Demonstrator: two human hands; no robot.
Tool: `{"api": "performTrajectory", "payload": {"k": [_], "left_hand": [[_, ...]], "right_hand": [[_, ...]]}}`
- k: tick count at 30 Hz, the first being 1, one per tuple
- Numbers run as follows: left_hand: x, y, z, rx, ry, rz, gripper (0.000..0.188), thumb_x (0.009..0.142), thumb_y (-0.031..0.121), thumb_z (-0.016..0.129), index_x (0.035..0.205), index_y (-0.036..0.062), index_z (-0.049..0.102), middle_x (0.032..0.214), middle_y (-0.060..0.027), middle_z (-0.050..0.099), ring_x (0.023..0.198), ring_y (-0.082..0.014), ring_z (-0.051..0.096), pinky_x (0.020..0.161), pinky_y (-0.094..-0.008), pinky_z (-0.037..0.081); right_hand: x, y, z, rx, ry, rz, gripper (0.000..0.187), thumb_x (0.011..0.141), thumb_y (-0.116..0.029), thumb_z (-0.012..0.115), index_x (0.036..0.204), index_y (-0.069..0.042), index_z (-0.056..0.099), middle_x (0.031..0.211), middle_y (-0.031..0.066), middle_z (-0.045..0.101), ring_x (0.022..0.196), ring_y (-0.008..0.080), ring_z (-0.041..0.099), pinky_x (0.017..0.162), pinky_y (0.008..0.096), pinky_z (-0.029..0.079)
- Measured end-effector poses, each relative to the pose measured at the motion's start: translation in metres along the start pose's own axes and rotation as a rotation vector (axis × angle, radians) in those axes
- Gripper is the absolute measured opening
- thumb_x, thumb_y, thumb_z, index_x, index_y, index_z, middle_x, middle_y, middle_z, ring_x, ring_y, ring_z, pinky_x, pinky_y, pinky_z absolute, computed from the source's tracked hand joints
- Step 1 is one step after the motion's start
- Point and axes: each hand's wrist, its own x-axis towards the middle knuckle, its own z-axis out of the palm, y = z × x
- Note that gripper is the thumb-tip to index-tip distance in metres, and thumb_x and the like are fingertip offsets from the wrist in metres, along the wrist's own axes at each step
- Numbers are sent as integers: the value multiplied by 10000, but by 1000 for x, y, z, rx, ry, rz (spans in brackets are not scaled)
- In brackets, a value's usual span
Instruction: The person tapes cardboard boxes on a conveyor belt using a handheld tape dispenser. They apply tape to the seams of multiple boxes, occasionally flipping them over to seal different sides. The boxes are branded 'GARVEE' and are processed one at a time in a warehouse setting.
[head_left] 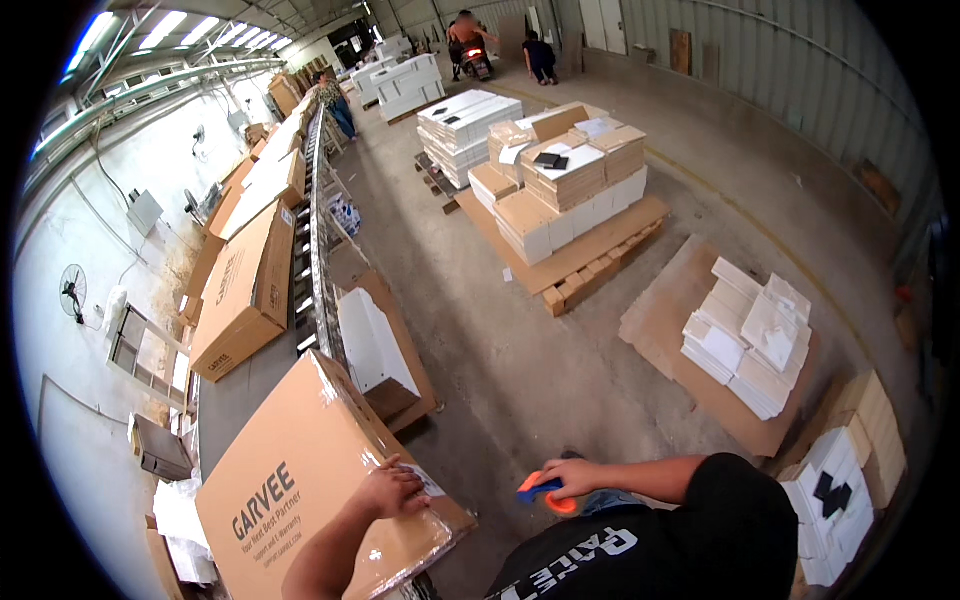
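Note:
A large brown cardboard carton [300,465] stands right in front of me on the conveyor's near end, with clear, shiny tape along its narrow right side. My left hand [395,488] lies across that carton's upper right edge, fingers stretched over the narrow side. Away from the carton, to its right, my right hand [572,478] is closed round an orange and blue tape dispenser [540,489]. Part of the dispenser is covered by my fingers.
Along the conveyor [318,240] more cartons lead away, one long carton [245,290] closest. White panels in an open carton [375,345] lean beside it. Stacked boards [570,200] rest on a pallet mid-floor; white boards [750,335] lie on cardboard at right. People are farther back.

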Motion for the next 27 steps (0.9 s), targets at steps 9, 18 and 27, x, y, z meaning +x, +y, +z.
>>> {"api": "performTrajectory", "payload": {"k": [9,18,27], "left_hand": [[36,-176,-27,226,-315,-496,653,990,637,438,1358,154,679,1507,-41,572,1491,-227,393,1248,-498,204],[79,-302,-30,352,-380,-990,907,931,572,506,1635,59,253,1730,-117,162,1607,-305,79,1289,-466,47],[59,-433,-54,-94,-13,-1167,534,870,497,601,1079,37,776,1189,-203,725,1147,-355,676,996,-454,536]], "right_hand": [[-58,59,-114,47,588,356,554,795,-330,756,1307,-123,705,1266,155,640,1194,313,628,1046,385,497],[14,54,-164,30,471,363,562,782,-310,747,1315,-138,702,1266,141,639,1169,313,639,1033,379,503],[130,37,-201,-12,481,359,530,800,-294,749,1298,-116,705,1281,153,632,1180,326,629,1029,386,504]]}}
